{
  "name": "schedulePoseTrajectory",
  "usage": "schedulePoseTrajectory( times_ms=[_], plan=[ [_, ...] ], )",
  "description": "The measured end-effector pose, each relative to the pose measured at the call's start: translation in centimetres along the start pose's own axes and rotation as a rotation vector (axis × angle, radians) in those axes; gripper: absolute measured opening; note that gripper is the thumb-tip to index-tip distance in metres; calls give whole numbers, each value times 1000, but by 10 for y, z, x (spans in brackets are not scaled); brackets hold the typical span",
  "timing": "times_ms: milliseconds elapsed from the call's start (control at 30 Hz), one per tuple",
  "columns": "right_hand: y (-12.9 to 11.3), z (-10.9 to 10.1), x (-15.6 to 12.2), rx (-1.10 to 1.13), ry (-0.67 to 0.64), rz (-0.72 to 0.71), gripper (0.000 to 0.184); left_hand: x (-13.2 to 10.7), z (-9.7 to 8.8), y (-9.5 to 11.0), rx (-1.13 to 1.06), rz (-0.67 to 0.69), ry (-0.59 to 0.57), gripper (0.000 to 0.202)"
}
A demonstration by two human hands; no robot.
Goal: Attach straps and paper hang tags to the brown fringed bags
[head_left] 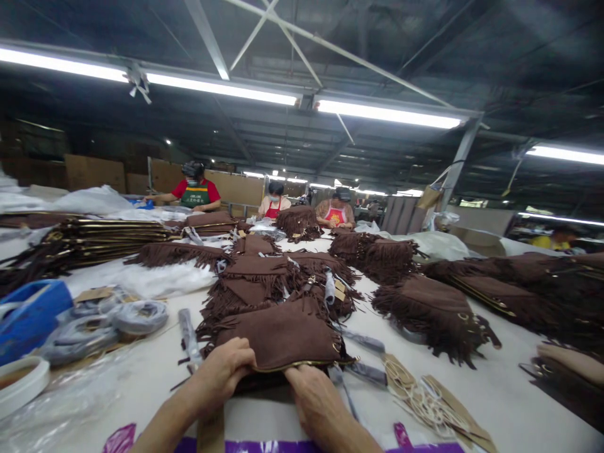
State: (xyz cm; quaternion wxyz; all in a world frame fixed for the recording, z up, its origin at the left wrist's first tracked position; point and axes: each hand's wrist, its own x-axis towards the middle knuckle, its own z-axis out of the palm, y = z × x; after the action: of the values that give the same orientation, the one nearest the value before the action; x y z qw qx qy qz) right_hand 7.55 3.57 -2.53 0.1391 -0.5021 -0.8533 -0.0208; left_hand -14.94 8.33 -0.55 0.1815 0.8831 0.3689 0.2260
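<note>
A brown suede fringed bag (283,336) lies on the white table (495,390) right in front of me, its zipped top edge facing me. My left hand (221,371) is curled over the bag's near left corner, fingers closed on the edge. Touching the near edge by the zipper, my right hand (314,393) has its fingers bent onto the bag. More brown fringed bags (264,277) are piled behind it.
Paper tags with cords (425,393) lie to the right. A blue container (28,314), wrapped rolls (136,314) and a white bowl (21,384) sit left. Stacked flat pieces (108,236) lie far left. Three people (195,189) work at the far end. Another person's hand (573,362) shows at right.
</note>
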Motion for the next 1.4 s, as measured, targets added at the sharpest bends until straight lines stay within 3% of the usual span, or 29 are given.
schedulePoseTrajectory(
  times_ms=[100,200,267,367,533,633,767,900,1067,1200,1400],
  plan=[
    [10,-36,-18,257,-24,-112,34,-1,2,-5,30,-45,-9,23],
    [41,-60,-31,115,93,116,39,0,-3,2,82,-47,2,23],
    [63,-60,-35,-110,80,197,39,0,-6,19,150,-30,55,26],
    [83,-43,-36,-325,30,194,29,1,5,58,206,-6,103,26],
    [82,-21,-34,-371,21,154,21,15,63,119,56,-175,-111,18],
    [79,-26,-34,-368,27,145,21,30,90,139,36,-344,-118,27],
    [71,-49,-37,-357,32,138,20,45,92,158,1,-474,-6,44],
    [58,-74,-40,-300,-31,131,19,46,82,165,-42,-535,40,53],
    [40,-83,-30,-278,-6,98,19,43,74,161,-20,-578,166,37],
    [29,-90,-20,-312,29,85,18,41,64,154,16,-637,202,30],
    [19,-101,-16,-284,12,98,19,31,55,151,74,-570,365,22]
  ],
)
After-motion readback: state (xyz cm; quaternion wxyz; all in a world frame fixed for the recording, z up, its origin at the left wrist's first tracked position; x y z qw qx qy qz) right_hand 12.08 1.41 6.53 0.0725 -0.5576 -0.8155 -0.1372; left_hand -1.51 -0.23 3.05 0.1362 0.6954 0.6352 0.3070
